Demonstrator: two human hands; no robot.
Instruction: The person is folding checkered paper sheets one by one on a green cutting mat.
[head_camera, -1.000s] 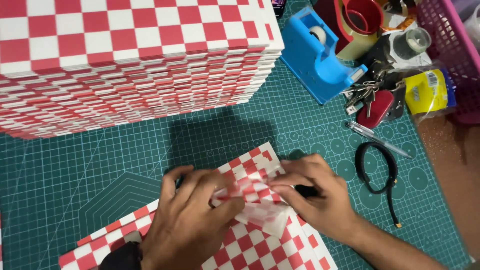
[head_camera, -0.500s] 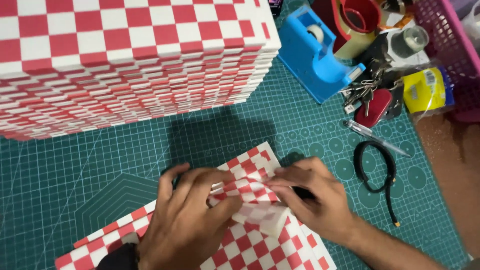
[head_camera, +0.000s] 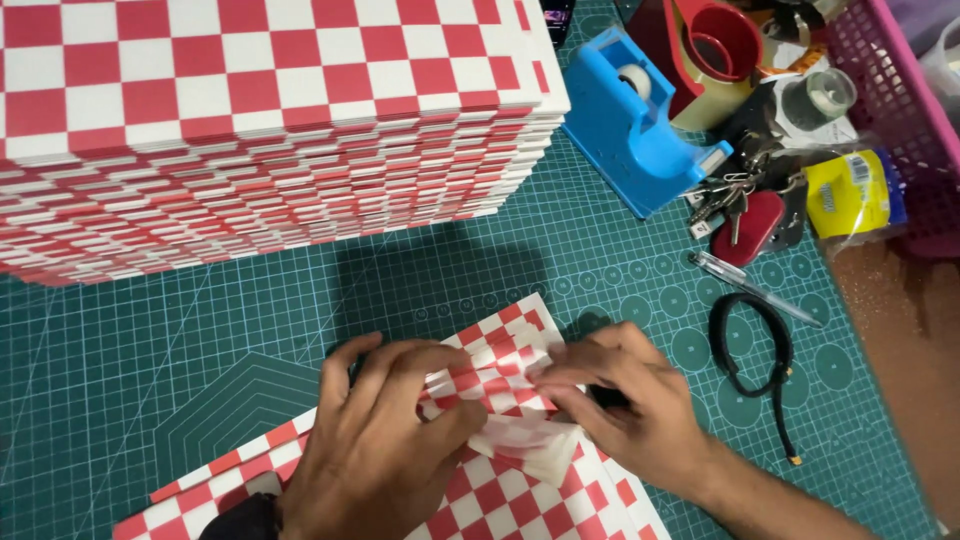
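Nearest the camera, a red-and-white checkered sheet (head_camera: 520, 500) lies flat on the green cutting mat (head_camera: 150, 390) that covers the counter. On top of it both hands work a smaller checkered paper (head_camera: 495, 375), which is partly folded, with a plain white flap showing below it. The left hand (head_camera: 385, 440) comes in from the bottom edge, its grip pinched on the paper's left side, thumb and fingers pressing the fold down. The right hand (head_camera: 630, 400) comes in from the lower right, its grip closed on the paper's right edge, fingertips meeting the left hand's over the fold. A dark object sits under the right palm; what it is cannot be told.

Just right of the right hand lies a black cord loop (head_camera: 755, 355), and above it a clear pen (head_camera: 750, 290). Farther back are a bunch of keys with a red fob (head_camera: 745, 215), a yellow packet (head_camera: 850, 195), and a blue tape dispenser (head_camera: 635, 125). A red tape holder (head_camera: 720, 45) and a pink basket (head_camera: 890, 90) stand at the far right. A tall stack of checkered sheets (head_camera: 260, 130) fills the far left.
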